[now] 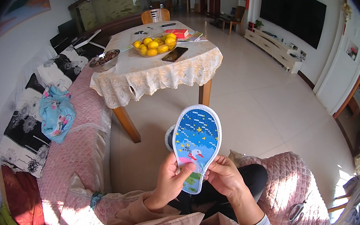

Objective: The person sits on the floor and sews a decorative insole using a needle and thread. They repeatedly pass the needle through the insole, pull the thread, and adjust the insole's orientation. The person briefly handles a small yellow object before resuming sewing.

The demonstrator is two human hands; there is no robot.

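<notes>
An embroidered shoe insole [197, 134] with a blue, starry pattern, a white bird and a white edge is held upright over my lap. My left hand [174, 178] grips its lower left side, the thumb lying on the patterned face. On the right side, the fingers of my right hand [224, 174] pinch the edge at the narrow part, where light-coloured thread shows. Whether a needle is between those fingers cannot be told. Behind the insole, partly hidden, is a round grey-rimmed object [169, 137].
Scissors [295, 214] lie on the pink quilted cover [288, 181] at right. Ahead stands a table with a lace-edged cloth [184, 76], bearing a bowl of yellow fruit [154, 45], a phone [175, 54] and a metal bowl [105, 60]. A blue cloth [56, 113] lies on the left sofa.
</notes>
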